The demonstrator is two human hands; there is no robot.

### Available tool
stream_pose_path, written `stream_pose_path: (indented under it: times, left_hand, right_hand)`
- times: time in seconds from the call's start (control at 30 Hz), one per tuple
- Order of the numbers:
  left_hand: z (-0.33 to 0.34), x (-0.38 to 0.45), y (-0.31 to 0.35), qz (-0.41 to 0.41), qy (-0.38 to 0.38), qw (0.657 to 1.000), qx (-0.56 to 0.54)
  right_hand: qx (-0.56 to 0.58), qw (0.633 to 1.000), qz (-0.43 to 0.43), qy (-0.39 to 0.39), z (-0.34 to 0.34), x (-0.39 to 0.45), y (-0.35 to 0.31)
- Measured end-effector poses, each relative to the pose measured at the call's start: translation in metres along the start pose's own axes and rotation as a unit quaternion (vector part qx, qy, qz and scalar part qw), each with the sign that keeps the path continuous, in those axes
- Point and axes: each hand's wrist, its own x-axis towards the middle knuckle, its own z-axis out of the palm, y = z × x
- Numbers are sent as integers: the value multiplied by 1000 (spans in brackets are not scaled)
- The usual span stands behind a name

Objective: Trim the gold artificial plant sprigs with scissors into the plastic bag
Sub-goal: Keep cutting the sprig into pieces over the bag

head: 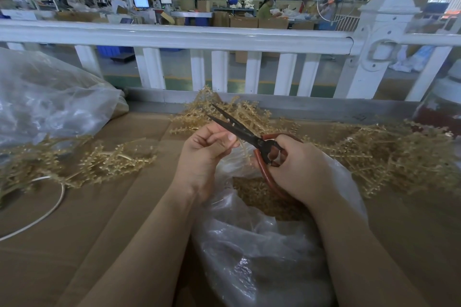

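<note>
You've got two hands in play, the left (203,154) and the right (299,167), and one pair of scissors (245,136) between them, two dark blades and two red handle loops. Two plastic bags: one (262,244) right under your wrists, one (50,97) off at the far left. Gold sprigs sit in three loose heaps on the surface (99,232): left (82,164), middle behind the blades (239,112), right (389,157); single stems are too tangled to count. One white cord (53,204) loops at the left. Two workers show in the background.
</note>
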Motion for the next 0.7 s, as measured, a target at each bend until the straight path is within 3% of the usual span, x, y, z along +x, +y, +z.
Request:
stream_pose_path:
  times: [0.37,0.7]
  left_hand:
    - [1,-3,7,23,11,998,59]
    - [0,-4,6,61,1,984,166]
  right_hand:
    - [8,999,-12,49,9,1,11]
    - [-22,1000,2,-2,-4,0,0]
